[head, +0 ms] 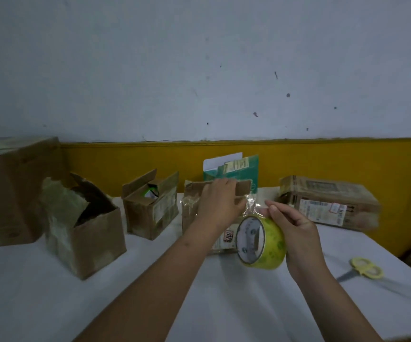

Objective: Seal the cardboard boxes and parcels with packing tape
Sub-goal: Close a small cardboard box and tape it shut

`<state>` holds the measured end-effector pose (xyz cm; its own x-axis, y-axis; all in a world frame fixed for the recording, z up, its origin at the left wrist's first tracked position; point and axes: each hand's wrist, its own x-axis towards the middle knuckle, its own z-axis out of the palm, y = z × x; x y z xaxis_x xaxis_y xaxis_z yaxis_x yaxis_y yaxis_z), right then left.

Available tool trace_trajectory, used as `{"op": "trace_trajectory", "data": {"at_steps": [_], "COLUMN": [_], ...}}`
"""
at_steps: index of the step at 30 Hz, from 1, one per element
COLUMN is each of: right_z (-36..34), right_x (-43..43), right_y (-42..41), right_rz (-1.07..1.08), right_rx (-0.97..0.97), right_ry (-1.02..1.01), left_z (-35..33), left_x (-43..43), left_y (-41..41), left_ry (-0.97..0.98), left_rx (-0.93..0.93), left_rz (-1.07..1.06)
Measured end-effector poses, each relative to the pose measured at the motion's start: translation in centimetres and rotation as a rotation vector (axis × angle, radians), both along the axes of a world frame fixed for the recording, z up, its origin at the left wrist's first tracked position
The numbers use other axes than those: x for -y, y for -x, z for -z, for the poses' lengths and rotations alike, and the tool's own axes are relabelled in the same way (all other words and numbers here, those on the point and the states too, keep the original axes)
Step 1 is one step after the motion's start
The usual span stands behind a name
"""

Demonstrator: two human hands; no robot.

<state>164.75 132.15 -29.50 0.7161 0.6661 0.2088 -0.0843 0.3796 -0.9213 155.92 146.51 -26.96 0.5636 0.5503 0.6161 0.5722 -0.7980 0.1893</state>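
Though near table (51, 304) edge, scissors (365, 268) apart.

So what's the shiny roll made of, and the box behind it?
The tape roll looks like clear, glossy, yellowish plastic film wound on a paper-looking core. The box looks like matte brown cardboard, dull and creased at its flaps.

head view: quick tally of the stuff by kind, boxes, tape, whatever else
cardboard boxes: 5
tape roll: 1
scissors: 1
green packet: 1
total: 8
A dim shape at the right edge is too unclear to count.
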Motion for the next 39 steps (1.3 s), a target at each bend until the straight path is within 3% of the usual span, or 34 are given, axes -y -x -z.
{"op": "trace_trajectory", "data": {"at_steps": [3, 11, 17, 22, 24, 29, 34, 39], "right_z": [-0.1, 0.7, 1.6, 2.2, 2.1, 2.0, 2.5, 2.2], "right_x": [0.5, 1.9, 3.1, 3.3, 3.3, 2.9, 2.4, 1.4], "right_y": [-0.5, -0.6, -0.5, -1.0, -1.2, -1.2, -1.4, -2.3], "right_rz": [-0.03, -0.058, -0.097, -0.107, -0.122, -0.152, -0.149, -0.128], "right_rx": [-0.028, -0.105, -0.219, -0.246, -0.244, -0.27, -0.297, -0.241], "right_ry": [-0.001, 0.043, 0.075, 0.116, 0.12, 0.141, 0.189, 0.251], "left_z": [0.7, 5.0, 7.6, 8.0, 7.0, 4.5, 3.2, 3.8], "left_x": [-0.5, 2.3, 1.6, 2.7, 3.3, 2.6, 0.9, -0.1], "left_y": [-1.0, 0.0, 0.2, 0.9, 1.3, 0.5, 0.0, 0.1], "left_ry": [0.02, -0.321, -0.378, -0.439, -0.318, 0.196, 0.376, 0.45], "left_rx": [-0.169, 0.112, -0.002, 0.015, 0.027, -0.142, -0.328, -0.322], "left_rz": [0.036, 0.2, 0.202, 0.207, 0.19, 0.105, 0.207, 0.164]}}
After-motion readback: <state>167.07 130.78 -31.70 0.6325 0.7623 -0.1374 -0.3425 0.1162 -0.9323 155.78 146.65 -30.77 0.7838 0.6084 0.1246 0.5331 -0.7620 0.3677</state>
